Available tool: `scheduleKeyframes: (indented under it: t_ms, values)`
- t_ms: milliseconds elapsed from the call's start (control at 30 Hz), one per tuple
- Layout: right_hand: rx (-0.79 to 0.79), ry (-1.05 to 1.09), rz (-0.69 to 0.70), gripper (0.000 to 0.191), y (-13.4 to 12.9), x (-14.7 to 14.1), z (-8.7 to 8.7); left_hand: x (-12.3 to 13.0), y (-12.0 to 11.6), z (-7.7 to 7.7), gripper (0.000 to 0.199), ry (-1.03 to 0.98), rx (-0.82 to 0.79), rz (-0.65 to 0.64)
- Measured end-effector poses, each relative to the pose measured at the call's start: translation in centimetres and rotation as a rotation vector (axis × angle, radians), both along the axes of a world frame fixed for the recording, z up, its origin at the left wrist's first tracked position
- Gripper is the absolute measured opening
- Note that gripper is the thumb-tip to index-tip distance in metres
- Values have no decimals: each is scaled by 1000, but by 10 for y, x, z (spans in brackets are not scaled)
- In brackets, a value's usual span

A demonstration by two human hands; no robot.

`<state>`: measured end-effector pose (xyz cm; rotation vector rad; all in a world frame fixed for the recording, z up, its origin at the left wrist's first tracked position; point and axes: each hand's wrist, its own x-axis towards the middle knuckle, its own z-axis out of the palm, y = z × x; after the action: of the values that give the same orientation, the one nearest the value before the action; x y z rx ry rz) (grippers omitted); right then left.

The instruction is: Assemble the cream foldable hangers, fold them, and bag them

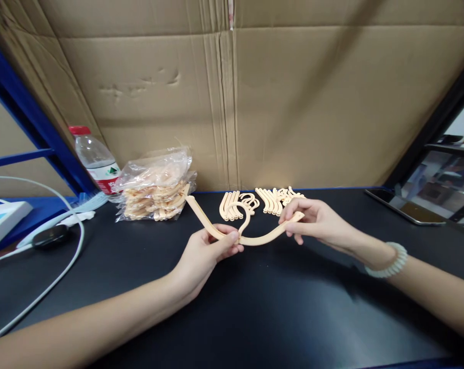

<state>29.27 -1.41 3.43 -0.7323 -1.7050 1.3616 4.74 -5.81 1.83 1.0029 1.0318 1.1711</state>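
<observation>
A beige plastic clothes hanger [263,240], with two curved arms and a round hook, is held up over the black table. My left hand [212,243] pinches it near the middle joint, thumb on top. The thumb and fingers of my right hand [309,220] are closed round the far end of the right arm. Upward and to the left slants the other arm, its tip free. The hook rises between both hands, curling left. Behind the hanger lie loose beige arm pieces [268,201] and hook pieces [251,199] in small groups.
Clear plastic bags [159,169] of beige parts are stacked at the back left, beside a red-capped bottle [96,156]. A white cable [76,246] loops at left. A phone-like slab [404,207] lies at right. Cardboard [312,102] walls the back.
</observation>
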Motion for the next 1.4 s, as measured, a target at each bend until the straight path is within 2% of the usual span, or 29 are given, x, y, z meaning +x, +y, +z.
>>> scheduleKeyframes:
  t_ms: [100, 200, 300, 400, 500, 567, 667, 800, 967, 1133, 1200, 1267, 1400]
  values:
    - [104, -223, 66, 21, 18, 21, 7, -9, 10, 6, 17, -24, -51, -5]
    - [189, -410, 45, 24, 31, 36, 7, -21, 21, 13, 22, 9, -88, -1]
    - [215, -555, 60, 26, 40, 48, 5, -35, 35, 19, 24, 100, -47, -33]
    - [223, -632, 82, 26, 46, 56, 4, -46, 45, 19, 21, 430, 137, -188]
    - [307, -722, 128, 23, 49, 58, 6, -52, 50, 15, 18, 778, 449, -322]
    - [353, -769, 161, 22, 48, 58, 8, -53, 50, 13, 17, 902, 630, -368]
    - [375, -799, 202, 22, 46, 56, 10, -53, 50, 12, 14, 1009, 767, -425]
    - [411, -845, 239, 22, 44, 56, 10, -53, 50, 13, 13, 1067, 840, -496]
    - [358, -896, 282, 23, 45, 59, 8, -55, 51, 13, 12, 1109, 864, -530]
    - [406, -866, 232, 26, 40, 58, 12, -55, 50, 12, 13, 1084, 858, -523]
    - [454, -767, 191, 37, 31, 52, 15, -54, 49, 11, 13, 1068, 858, -523]
    - [499, -692, 218, 44, 17, 39, 17, -53, 49, 9, 13, 1053, 859, -510]
    - [546, -807, 369, 60, -17, 11, 18, -51, 50, 5, 11, 1021, 846, -486]
